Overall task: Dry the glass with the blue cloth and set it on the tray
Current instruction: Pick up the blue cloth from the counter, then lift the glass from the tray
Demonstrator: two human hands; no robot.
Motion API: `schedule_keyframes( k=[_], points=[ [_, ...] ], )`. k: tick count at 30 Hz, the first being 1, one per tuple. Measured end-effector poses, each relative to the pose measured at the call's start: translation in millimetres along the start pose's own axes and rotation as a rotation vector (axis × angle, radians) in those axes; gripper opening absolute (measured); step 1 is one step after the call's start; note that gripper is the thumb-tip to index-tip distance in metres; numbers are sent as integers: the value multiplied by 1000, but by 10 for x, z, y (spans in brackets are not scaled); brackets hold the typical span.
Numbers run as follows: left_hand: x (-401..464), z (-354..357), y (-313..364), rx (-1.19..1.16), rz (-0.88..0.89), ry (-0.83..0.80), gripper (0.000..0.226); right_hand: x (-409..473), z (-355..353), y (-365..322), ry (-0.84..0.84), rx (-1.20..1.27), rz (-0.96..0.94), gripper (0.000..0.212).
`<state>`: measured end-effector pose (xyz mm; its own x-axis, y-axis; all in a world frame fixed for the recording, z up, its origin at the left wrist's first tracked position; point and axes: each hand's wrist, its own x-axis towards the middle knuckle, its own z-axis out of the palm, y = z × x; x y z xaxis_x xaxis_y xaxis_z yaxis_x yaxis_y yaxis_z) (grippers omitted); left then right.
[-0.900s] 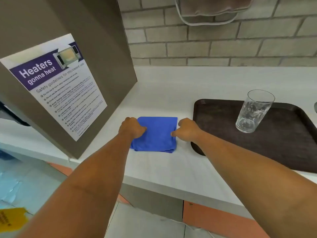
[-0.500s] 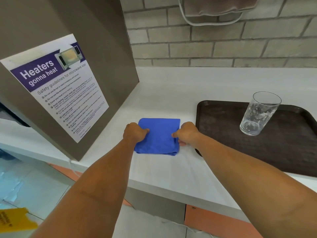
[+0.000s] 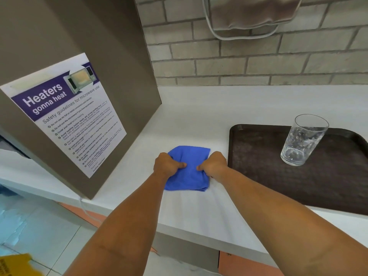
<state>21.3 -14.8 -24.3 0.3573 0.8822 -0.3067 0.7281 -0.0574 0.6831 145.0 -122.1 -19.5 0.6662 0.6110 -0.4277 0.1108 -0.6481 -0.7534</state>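
The blue cloth [image 3: 189, 169] lies bunched on the white counter, left of the tray. My left hand [image 3: 166, 165] grips its left side and my right hand [image 3: 214, 164] grips its right side, thumbs pressed into the fabric. A clear drinking glass [image 3: 303, 140] stands upright on the dark brown tray [image 3: 258, 156], well to the right of both hands, with nothing touching it.
A grey cabinet side with a microwave safety poster [image 3: 65, 114] rises at the left of the counter [image 3: 199, 112]. A brick wall [image 3: 258, 62] runs behind, with a grey towel on a rail [image 3: 249, 14] above. The counter's front edge is just below my forearms.
Both hands have closed in toward each other, pinching the flat folded cloth so that it bunches up between them. The glass has stayed on the tray.
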Motion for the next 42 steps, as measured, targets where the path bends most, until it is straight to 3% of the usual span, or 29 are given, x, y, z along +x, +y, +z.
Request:
schedule_keyframes(
  k=[3,6,9,11,14,18,21,25,28,32,34,38,42],
  points=[
    [-20,31,47,-137,-10,-81,34,31,-9,-22,-33,103,53,32],
    [-70,-42,130,-428,-53,-204,21,23,-125,-43,-121,317,103,16],
    [-103,-86,201,-865,-87,-399,48,-63,-309,-65,-150,597,80,12],
    [-163,-60,303,-1065,-62,-495,51,-157,-451,-67,-142,712,22,8],
    [-338,28,558,-1191,20,-619,45,-301,-690,-29,-146,905,-60,10],
    [-498,312,844,-1193,50,-689,57,-467,-1071,134,-78,1069,-87,10],
    [-604,563,1043,-1193,33,-723,57,-571,-1354,410,42,1015,-57,12],
    [-703,816,1259,-1192,18,-732,54,-677,-1695,947,414,864,56,14],
    [-765,926,1384,-1202,10,-733,51,-675,-1881,1275,644,703,14,42],
    [-788,1029,1451,-1221,13,-682,51,-495,-2131,1375,568,540,-150,95],
    [-783,1058,1442,-1219,13,-632,51,-368,-2256,1363,461,491,-208,109],
    [-769,1057,1413,-1181,49,-559,51,-165,-2367,1353,318,443,-294,104],
    [-802,1031,1433,-1157,56,-519,48,-24,-2307,1316,306,515,-297,86]
  ],
)
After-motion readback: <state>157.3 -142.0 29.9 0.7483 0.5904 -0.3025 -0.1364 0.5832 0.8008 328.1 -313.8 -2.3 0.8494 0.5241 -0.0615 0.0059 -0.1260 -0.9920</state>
